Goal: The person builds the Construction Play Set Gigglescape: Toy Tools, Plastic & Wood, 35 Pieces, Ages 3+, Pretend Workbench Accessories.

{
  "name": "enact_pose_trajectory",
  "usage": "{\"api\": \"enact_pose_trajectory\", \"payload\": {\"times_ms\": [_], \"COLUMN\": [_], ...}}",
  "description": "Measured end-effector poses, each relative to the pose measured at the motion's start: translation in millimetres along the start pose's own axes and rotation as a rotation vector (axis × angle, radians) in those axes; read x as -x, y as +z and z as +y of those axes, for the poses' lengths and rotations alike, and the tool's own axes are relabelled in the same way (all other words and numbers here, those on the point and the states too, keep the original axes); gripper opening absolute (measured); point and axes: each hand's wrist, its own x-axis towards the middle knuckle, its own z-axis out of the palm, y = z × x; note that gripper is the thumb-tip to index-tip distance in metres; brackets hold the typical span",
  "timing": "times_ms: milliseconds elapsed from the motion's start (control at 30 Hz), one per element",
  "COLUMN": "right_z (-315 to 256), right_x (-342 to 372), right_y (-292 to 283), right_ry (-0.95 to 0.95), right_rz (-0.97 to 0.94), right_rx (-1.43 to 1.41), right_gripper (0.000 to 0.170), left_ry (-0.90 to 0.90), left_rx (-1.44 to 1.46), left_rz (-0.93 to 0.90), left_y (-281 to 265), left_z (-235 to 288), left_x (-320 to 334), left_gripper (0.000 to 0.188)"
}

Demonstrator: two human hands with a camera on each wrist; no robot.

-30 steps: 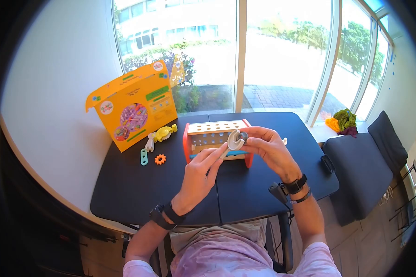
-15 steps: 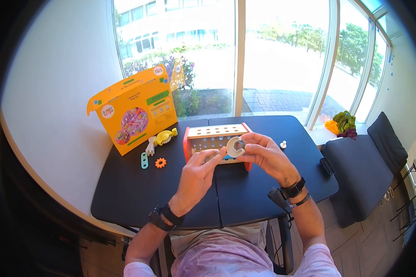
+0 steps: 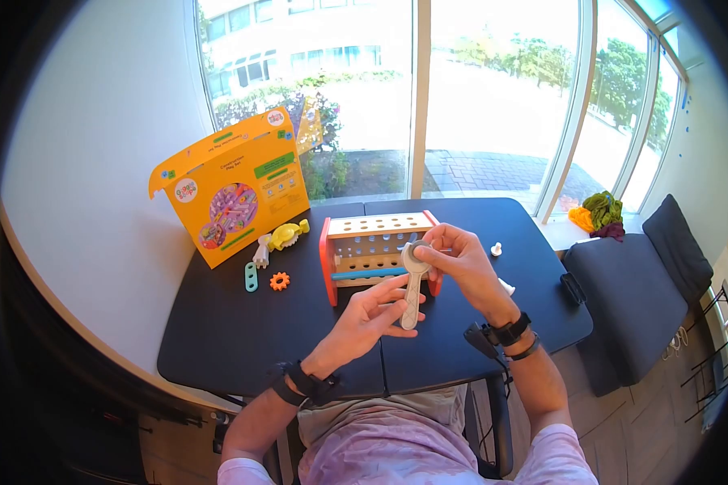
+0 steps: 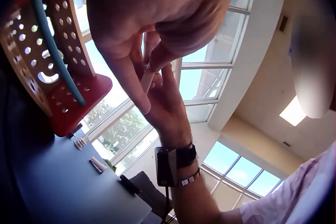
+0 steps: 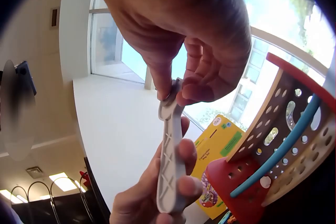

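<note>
A pale grey toy wrench (image 3: 412, 301) is held up in front of the toolbox, head upward and handle pointing down. My left hand (image 3: 362, 322) holds its handle between thumb and fingers. At the wrench's head, my right hand (image 3: 466, 265) pinches a small dark grey round piece, like a nut (image 3: 416, 248), set within the opening. In the right wrist view, the wrench (image 5: 169, 166) shows a lattice pattern along its handle, and the right thumb presses at its head. The left wrist view shows both hands meeting, with most of the wrench hidden.
Behind the hands stands a wooden toolbox (image 3: 380, 226) with red ends and a blue bar (image 3: 368, 275). To the left are an orange gear (image 3: 280, 281), a teal strip (image 3: 251, 277), yellow and white pieces and a yellow carton (image 3: 234, 186). A white screw (image 3: 496, 250) stands at right.
The wrench has turned so that its handle hangs downward in full view. My left hand has moved lower along the handle, while the right hand stays at the head with the grey piece.
</note>
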Motion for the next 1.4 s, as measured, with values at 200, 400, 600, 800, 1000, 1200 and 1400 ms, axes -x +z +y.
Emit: {"api": "enact_pose_trajectory", "payload": {"times_ms": [200, 400, 600, 800, 1000, 1200, 1400], "right_z": [-1, -6, -14, 36, 104, 127, 126], "right_x": [3, -1, -14, -49, -53, -68, -73], "right_y": [6, -11, -53, -125, -151, -150, -158], "right_ry": [0.010, -0.035, -0.080, -0.210, 0.077, 0.230, 0.058], "right_rz": [0.066, 0.237, 0.383, 0.304, -0.198, -0.201, -0.166], "right_rx": [0.167, 0.195, 0.334, 1.041, 1.543, 1.632, 1.525], "right_gripper": [0.024, 0.028, 0.028, 0.020, 0.035, 0.028, 0.021], "left_ry": [-0.094, -0.176, -0.186, -0.175, -0.163, -0.168, -0.173], "left_rx": [0.180, 0.262, 0.270, 0.293, 0.352, 0.366, 0.419], "left_rz": [0.003, 0.099, 0.155, 0.144, 0.120, 0.128, 0.124], "left_y": [10, -14, -43, -56, -61, -63, -69], "left_z": [8, -4, -11, -15, -24, -25, -27], "left_x": [3, -18, -46, -64, -77, -88, -96], "left_gripper": [0.055, 0.045, 0.036, 0.036, 0.032, 0.032, 0.032]}}
